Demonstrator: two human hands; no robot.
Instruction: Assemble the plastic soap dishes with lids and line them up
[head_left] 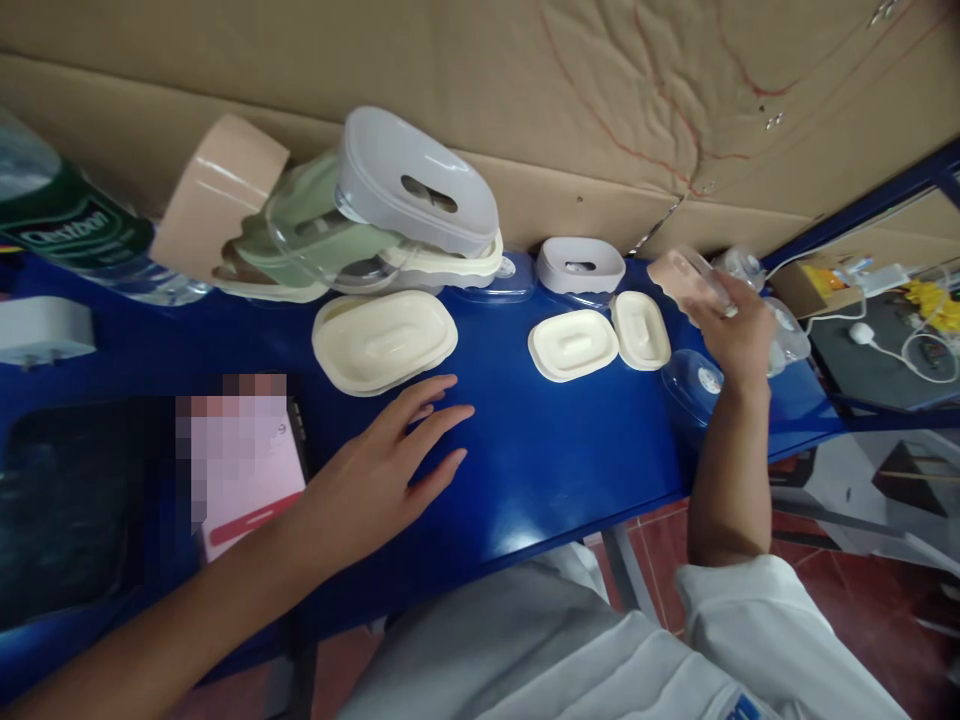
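Observation:
My left hand [390, 460] hovers over the blue table with its fingers spread and nothing in them. Closest to it lies a cream oval lid [382, 342] with a raised ridge. At the right, my right hand [739, 325] is closed on a peach plastic oval cover [679, 275]; part of the cover is hidden behind the fingers. A clear plastic piece [691, 385] with a round white label lies just below that hand. Two smaller cream lids [574, 345] sit side by side left of it, with a small grey oval cover [581, 265] behind them.
A pile at the back left holds a large grey cover [420, 185], a green cover [319, 235] and a large peach cover [225, 195]. Beside it leans a water bottle [82, 215]. A pink card [251, 460], white adapter [45, 330] and dark tray [64, 510] lie left.

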